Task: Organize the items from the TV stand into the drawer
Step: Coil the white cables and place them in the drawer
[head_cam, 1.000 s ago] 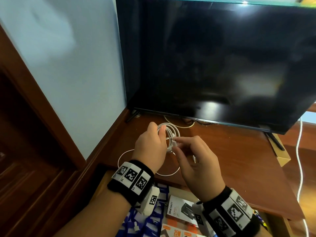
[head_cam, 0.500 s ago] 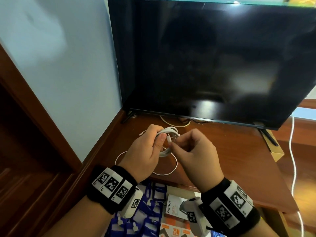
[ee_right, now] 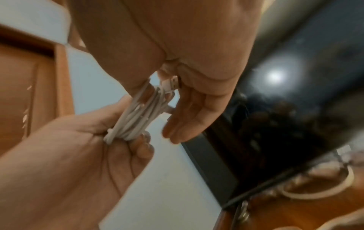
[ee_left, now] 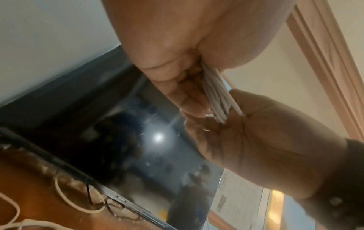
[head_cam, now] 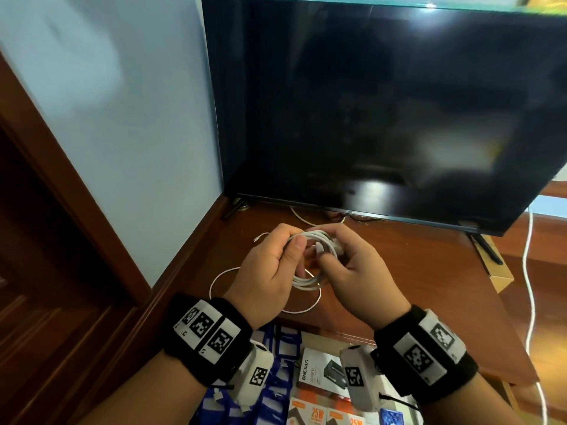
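Note:
A white cable (head_cam: 317, 240) is wound into a coil and held above the brown TV stand (head_cam: 414, 271). My left hand (head_cam: 293, 240) grips one side of the coil (ee_right: 133, 121), fingers curled round the strands (ee_left: 216, 96). My right hand (head_cam: 329, 246) pinches the cable's USB plug (ee_right: 171, 84) against the coil, its other fingers straighter. A loose tail of the cable (head_cam: 306, 309) lies in a loop on the stand. Below my wrists is the open drawer (head_cam: 276, 338).
The black TV (head_cam: 383, 102) stands at the back of the stand, with cords under its lower edge. The drawer holds a white charger box (head_cam: 319, 372), orange boxes (head_cam: 316, 415) and blue packets (head_cam: 276, 388). A cardboard box (head_cam: 498, 271) sits at the right, beside a hanging white cord (head_cam: 530, 286).
My hands have drawn closer together around the coil. The right hand has brought the plug end in against the coil. The left hand keeps its hold.

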`<state>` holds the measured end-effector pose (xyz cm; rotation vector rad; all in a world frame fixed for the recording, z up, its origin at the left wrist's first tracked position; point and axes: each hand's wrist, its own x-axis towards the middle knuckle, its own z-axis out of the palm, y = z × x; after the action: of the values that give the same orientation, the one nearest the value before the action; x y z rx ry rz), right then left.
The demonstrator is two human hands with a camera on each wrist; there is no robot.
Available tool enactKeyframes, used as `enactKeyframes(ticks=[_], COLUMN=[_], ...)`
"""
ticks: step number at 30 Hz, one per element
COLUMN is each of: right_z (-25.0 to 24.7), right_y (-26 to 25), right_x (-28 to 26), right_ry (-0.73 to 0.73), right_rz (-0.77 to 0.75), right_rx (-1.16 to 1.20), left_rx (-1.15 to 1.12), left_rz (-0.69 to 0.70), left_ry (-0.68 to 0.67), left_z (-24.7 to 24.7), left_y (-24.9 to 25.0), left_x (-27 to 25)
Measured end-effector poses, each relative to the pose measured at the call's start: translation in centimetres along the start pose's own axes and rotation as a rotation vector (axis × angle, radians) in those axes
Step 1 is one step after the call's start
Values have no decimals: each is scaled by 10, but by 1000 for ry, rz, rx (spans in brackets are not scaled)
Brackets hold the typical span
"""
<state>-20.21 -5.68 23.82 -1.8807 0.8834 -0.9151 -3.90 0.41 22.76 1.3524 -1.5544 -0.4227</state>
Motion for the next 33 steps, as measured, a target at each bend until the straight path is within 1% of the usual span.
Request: enactKeyframes(ticks=[2, 4, 8, 12, 14, 17, 19, 22, 24, 26, 28, 33], right_z=[0, 1, 3, 3, 2, 4, 7, 11, 13, 12, 10, 15], right_y=[4, 9, 13, 17, 16, 14, 13, 13, 13, 14, 16, 13], right_x=[1, 1, 0, 1, 1, 1, 1, 3, 5, 6, 6, 5], right_ry=[-15, -33, -87, -150, -167, -190, -175, -130, -110, -80, -60, -74], right_rz=[22, 80, 240, 299, 322, 316, 317, 293, 262, 250, 238, 129], right_rx=[105, 242, 648, 884, 969, 991, 989, 890, 810, 758, 710, 553], left_rx=[-25, -47, -128, -293, -362, -446, -507, -563, -557, -517, -459, -239], left_rz=[-46, -81, -180, -310, -352, -384, -402, -418, -437, -467, -475, -421], left_ry=[-6, -15, 5, 75, 76, 62, 68, 92, 140, 195, 220, 169], left_z=[2, 2, -2, -10, -16, -23, -27, -31, -33, -37, -40, -41], left_y=[-1, -3, -8, -12, -13, -16, -18, -20, -21, -24, -29, -34], left_x=[0, -1, -2, 0, 1, 1, 0, -2, -2, -3, -5, -17])
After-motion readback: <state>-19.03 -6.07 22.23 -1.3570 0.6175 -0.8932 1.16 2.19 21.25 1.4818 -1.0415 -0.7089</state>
